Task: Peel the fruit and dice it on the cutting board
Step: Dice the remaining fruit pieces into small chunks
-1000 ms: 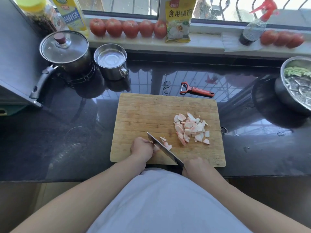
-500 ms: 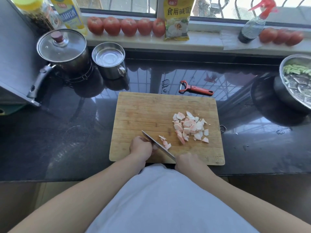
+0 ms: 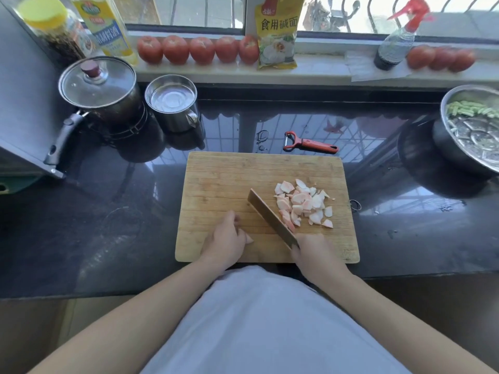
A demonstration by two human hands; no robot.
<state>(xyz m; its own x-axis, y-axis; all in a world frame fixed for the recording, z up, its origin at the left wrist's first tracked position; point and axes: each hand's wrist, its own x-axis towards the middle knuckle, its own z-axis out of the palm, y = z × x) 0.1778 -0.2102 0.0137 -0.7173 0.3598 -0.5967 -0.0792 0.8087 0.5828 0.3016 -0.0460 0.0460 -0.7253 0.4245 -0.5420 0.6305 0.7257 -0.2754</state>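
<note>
Our right hand [image 3: 313, 255] grips the knife [image 3: 271, 218], left [image 3: 225, 240] pinches the last piece [image 3: 249, 239]; most fruit [image 3: 303, 203] looks diced.

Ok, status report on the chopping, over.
Right hand grips knife, blade against diced fruit pile. Left hand holds last piece. Cutting board unobstructed.

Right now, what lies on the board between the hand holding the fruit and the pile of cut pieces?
In the head view, the knife blade lies slantwise between the left hand and the diced fruit pile, held by the right hand, with bare cutting board around it.
</note>
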